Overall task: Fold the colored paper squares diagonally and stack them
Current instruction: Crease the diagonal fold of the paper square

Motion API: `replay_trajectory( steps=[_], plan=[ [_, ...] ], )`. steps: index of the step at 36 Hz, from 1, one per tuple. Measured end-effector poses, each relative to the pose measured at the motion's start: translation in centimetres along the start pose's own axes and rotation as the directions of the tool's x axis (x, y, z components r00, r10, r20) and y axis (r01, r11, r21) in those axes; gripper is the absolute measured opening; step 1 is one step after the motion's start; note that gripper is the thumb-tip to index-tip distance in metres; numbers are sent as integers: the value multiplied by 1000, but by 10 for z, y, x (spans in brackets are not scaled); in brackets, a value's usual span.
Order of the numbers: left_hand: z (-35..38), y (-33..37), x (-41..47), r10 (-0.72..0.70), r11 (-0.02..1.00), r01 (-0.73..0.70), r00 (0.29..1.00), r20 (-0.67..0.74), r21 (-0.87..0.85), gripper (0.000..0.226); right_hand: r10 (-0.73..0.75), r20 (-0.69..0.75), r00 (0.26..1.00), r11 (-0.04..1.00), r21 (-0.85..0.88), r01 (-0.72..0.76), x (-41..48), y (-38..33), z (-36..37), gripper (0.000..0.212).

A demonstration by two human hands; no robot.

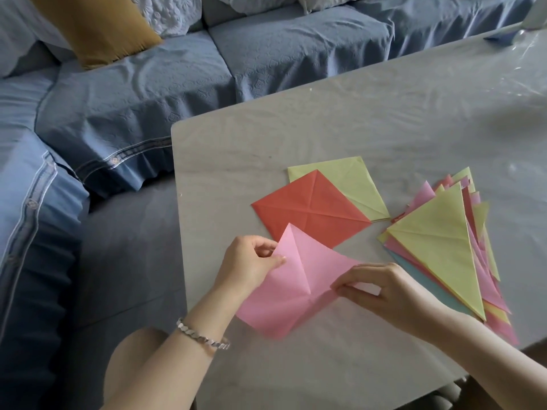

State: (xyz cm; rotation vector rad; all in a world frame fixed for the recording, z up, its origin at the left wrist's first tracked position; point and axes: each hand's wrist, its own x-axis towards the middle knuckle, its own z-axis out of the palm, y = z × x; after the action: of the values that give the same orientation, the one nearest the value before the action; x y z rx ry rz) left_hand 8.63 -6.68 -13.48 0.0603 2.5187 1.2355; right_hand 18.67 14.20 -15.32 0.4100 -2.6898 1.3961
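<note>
The left grip [248, 261] pinches the left corner of a pink sheet [284, 306], thumb on top and fingers curled behind. The right grip [381, 291] pinches the sheet's right corner between thumb and fingertips. The sheet is open and creased. One ridge runs from its far point down to the middle. It is held low over the near left part of the table [355, 119], and its far point overlaps a red sheet [310, 208].

The red sheet lies flat and unfolded, marked by two crossing creases. It partly covers a green sheet [355, 182] behind it. Just right of these lies a fanned stack [438, 244] of folded triangles with a green one on top. Pink, yellow and pale blue edges show beneath. The right wrist passes over its near end. A silver bracelet [204, 338] circles the left wrist.

The table is pale grey, with a rounded corner and a wrinkled, glossy clear cover. A small dark blue thing [500, 37] sits at its far right edge, too blurred to tell. Behind and to the left stands a sofa [148, 93] under a quilted blue cover. A mustard cushion [97, 28] and pale cushions [168, 13] lean at its back.
</note>
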Motion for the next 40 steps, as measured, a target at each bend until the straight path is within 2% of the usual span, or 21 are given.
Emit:
replay_trajectory(
  steps=[4,7,8,10,12,13,17,21,26,29,32,34,36,38,40],
  plan=[
    [-6,4,-6,104,979,-76,984,-144,187,2,9,18,1000,999,33,-10,-1,-6,-2,40],
    [-11,6,-7,110,978,-63,965,-236,199,6,-12,36,999,1000,16,12,0,-8,-4,34],
    [-12,6,-6,68,990,-33,966,-251,140,10,-23,39,999,1000,10,22,0,-8,-5,32],
    [-15,5,-3,-90,994,70,965,-247,-90,18,-56,40,998,998,16,56,2,-12,-7,29],
    [-16,2,3,-266,923,195,947,-182,-332,19,-130,30,991,992,5,130,5,-16,-9,27],
    [-17,1,6,-324,885,245,935,-146,-397,19,-171,28,985,985,-23,172,7,-17,-10,26],
    [-23,-5,13,-451,805,383,891,-49,-454,19,-294,59,954,929,-219,299,11,-15,-13,28],
    [-27,-6,15,-496,768,445,868,13,-460,15,-307,130,943,881,-335,333,11,-6,-10,32],
    [-23,-3,13,-380,876,311,916,-130,-368,16,-276,135,952,894,-328,306,11,-3,-5,31],
    [-21,4,5,-183,964,137,963,-197,-228,22,-219,55,974,946,-231,226,12,-8,-5,30],
    [-22,11,-5,51,993,-73,975,-217,-95,9,-107,-88,990,987,-126,95,14,-13,-5,22],
    [-23,16,-13,169,980,-185,967,-191,-71,19,19,-177,984,996,-77,-34,17,-18,-7,13],
    [-23,19,-21,260,960,-271,956,-137,-72,32,150,-189,970,988,-5,-154,21,-24,-9,8],
    [-23,23,-29,282,953,-288,957,-73,-96,35,209,-163,964,978,42,-205,24,-28,-12,7],
    [-24,26,-35,262,954,-263,965,-29,-145,33,235,-157,959,970,107,-220,25,-31,-12,18]
  ],
)
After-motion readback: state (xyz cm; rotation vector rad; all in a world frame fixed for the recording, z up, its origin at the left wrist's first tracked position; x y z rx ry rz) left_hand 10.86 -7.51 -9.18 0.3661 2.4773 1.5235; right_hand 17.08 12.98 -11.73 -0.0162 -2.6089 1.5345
